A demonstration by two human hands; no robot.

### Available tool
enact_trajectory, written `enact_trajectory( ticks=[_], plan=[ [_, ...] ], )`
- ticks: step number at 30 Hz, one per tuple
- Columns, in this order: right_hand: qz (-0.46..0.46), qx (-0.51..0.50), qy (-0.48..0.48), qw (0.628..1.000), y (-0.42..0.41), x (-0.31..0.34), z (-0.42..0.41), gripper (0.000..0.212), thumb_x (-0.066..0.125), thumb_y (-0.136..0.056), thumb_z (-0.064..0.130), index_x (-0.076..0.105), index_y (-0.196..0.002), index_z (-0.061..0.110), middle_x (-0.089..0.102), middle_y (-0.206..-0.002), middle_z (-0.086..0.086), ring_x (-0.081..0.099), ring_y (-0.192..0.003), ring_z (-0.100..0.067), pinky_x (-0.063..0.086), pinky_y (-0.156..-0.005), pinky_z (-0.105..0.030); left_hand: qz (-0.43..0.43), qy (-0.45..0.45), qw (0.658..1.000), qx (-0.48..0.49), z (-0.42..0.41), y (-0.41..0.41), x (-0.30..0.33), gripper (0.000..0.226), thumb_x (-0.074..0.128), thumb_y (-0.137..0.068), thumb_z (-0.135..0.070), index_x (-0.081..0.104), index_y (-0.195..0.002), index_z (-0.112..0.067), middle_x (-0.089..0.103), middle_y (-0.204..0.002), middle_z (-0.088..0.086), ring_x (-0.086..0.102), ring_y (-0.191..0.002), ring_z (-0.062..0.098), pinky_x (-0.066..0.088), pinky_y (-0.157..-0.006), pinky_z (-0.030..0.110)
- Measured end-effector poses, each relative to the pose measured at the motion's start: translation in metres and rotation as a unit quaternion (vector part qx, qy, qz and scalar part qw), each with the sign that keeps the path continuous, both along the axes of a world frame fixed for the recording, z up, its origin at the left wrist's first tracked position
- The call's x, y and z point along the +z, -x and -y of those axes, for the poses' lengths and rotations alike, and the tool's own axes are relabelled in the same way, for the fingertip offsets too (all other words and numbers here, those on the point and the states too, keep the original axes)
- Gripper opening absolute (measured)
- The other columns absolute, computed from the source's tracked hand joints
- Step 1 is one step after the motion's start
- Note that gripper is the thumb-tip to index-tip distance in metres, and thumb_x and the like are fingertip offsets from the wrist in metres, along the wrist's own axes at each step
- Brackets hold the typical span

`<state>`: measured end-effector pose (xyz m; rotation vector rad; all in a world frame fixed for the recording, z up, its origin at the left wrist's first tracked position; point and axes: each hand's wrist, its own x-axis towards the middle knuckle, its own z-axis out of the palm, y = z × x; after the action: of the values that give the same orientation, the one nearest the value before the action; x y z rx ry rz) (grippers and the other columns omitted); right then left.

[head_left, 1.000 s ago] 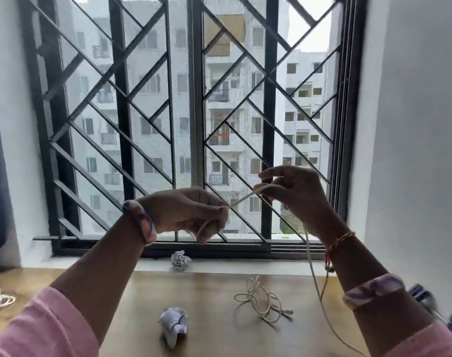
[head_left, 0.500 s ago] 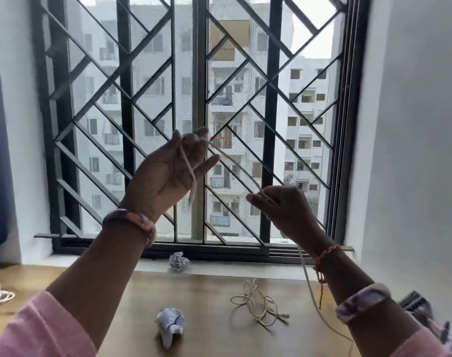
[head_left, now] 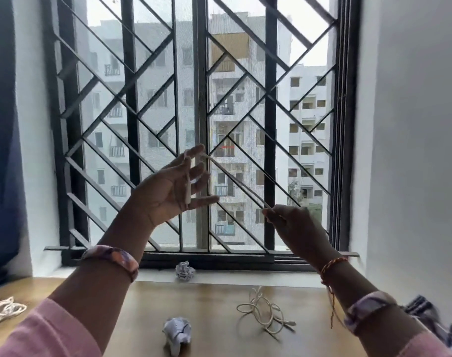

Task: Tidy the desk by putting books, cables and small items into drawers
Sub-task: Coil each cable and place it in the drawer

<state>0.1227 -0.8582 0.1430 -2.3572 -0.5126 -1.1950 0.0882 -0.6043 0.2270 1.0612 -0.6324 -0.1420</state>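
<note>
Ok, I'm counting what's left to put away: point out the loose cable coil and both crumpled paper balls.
loose cable coil (head_left: pixel 264 313), head view, on its middle loops.
near paper ball (head_left: pixel 177 334), head view, on its centre.
far paper ball (head_left: pixel 184 271), head view, on its centre.

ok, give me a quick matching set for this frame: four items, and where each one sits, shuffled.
Items:
1. held cable
2. coiled cable
3. near paper ball
4. far paper ball

Places:
A. window sill
B. desk, right of centre
C. stretched between left hand and right hand
D. desk, front centre

Pairs: 1-C, 2-B, 3-D, 4-A
</note>
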Motion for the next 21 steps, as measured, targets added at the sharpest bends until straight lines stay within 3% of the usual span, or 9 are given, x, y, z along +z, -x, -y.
enact_trajectory(
  ticks=[2,4,7,9,12,14,15,17,21],
  plan=[
    [0.009,-0.013,0.031,0.999,0.007,-0.001,-0.003,0.042,0.041,-0.092,0.050,0.062,-0.081,0.017,0.058,-0.055,-0.011,0.063,-0.061,-0.036,0.039,-0.051,-0.031,-0.019,0.018,0.999,0.028,0.001,-0.005,0.000,0.026,0.050,-0.081,-0.025,0.061,-0.104,-0.025,0.051,-0.052,-0.009,0.043,-0.039,0.000,0.045,-0.041,0.016],
    [0.048,-0.018,0.095,0.994,0.016,-0.005,-0.011,0.036,0.036,-0.095,0.043,0.059,-0.085,0.017,0.063,-0.060,-0.012,0.063,-0.059,-0.036,0.038,-0.049,-0.031,-0.068,0.094,0.990,0.074,0.003,-0.013,0.004,0.014,0.048,-0.086,-0.021,0.059,-0.094,-0.018,0.044,-0.043,-0.009,0.032,-0.031,0.000,0.030,-0.031,0.010],
    [0.071,0.000,0.195,0.978,0.031,-0.016,-0.036,0.030,0.031,-0.095,0.037,0.054,-0.089,0.019,0.064,-0.061,-0.006,0.063,-0.052,-0.028,0.036,-0.043,-0.028,-0.189,0.282,0.928,0.151,0.013,-0.020,0.017,0.023,0.045,-0.096,-0.016,0.052,-0.075,-0.009,0.052,-0.044,-0.004,0.042,-0.027,0.003,0.043,-0.037,0.013],
    [0.080,-0.009,0.213,0.974,0.040,-0.018,-0.052,0.018,0.041,-0.091,0.034,0.056,-0.088,0.023,0.061,-0.056,0.000,0.060,-0.044,-0.019,0.030,-0.039,-0.023,-0.172,0.309,0.907,0.228,0.021,-0.022,0.021,0.024,0.050,-0.094,-0.015,0.052,-0.071,-0.008,0.058,-0.052,0.002,0.055,-0.036,0.008,0.052,-0.052,0.020],
    [0.127,-0.005,0.148,0.981,0.051,-0.002,-0.058,0.017,0.045,-0.090,0.035,0.060,-0.089,0.027,0.063,-0.059,0.004,0.059,-0.042,-0.013,0.035,-0.036,-0.021,0.063,0.059,0.898,0.431,0.024,-0.036,0.007,0.014,0.060,-0.088,-0.011,0.060,-0.074,-0.011,0.063,-0.069,0.008,0.065,-0.063,0.020,0.058,-0.064,0.033],
    [0.158,0.010,0.079,0.984,0.055,0.018,-0.051,0.029,0.038,-0.091,0.041,0.063,-0.091,0.027,0.067,-0.069,0.004,0.063,-0.048,-0.017,0.046,-0.037,-0.025,0.285,-0.221,0.799,0.481,0.019,-0.044,-0.008,0.011,0.067,-0.083,-0.011,0.066,-0.071,-0.010,0.067,-0.066,0.010,0.068,-0.065,0.026,0.059,-0.066,0.041],
    [0.166,0.010,0.051,0.985,0.057,0.029,-0.045,0.034,0.036,-0.091,0.044,0.064,-0.092,0.026,0.069,-0.075,0.004,0.065,-0.053,-0.020,0.049,-0.041,-0.029,0.330,-0.319,0.779,0.428,0.019,-0.041,-0.012,0.010,0.068,-0.082,-0.010,0.066,-0.072,-0.009,0.067,-0.064,0.008,0.069,-0.061,0.024,0.059,-0.064,0.043],
    [0.176,-0.007,0.028,0.984,0.059,0.047,-0.034,0.041,0.035,-0.090,0.052,0.066,-0.093,0.025,0.070,-0.080,0.004,0.066,-0.060,-0.023,0.049,-0.047,-0.029,0.301,-0.417,0.824,0.239,0.025,-0.024,-0.014,0.009,0.062,-0.085,-0.006,0.065,-0.076,-0.007,0.066,-0.059,0.003,0.066,-0.052,0.016,0.058,-0.055,0.035],
    [0.188,-0.025,0.006,0.982,0.056,0.066,-0.024,0.053,0.030,-0.087,0.062,0.066,-0.089,0.024,0.062,-0.067,0.005,0.065,-0.065,-0.026,0.034,-0.052,-0.023,0.128,-0.327,0.935,-0.054,0.038,0.018,-0.003,0.019,0.049,-0.090,-0.008,0.061,-0.080,0.003,0.053,-0.046,-0.001,0.046,-0.033,0.003,0.038,-0.034,0.012]
  ],
)
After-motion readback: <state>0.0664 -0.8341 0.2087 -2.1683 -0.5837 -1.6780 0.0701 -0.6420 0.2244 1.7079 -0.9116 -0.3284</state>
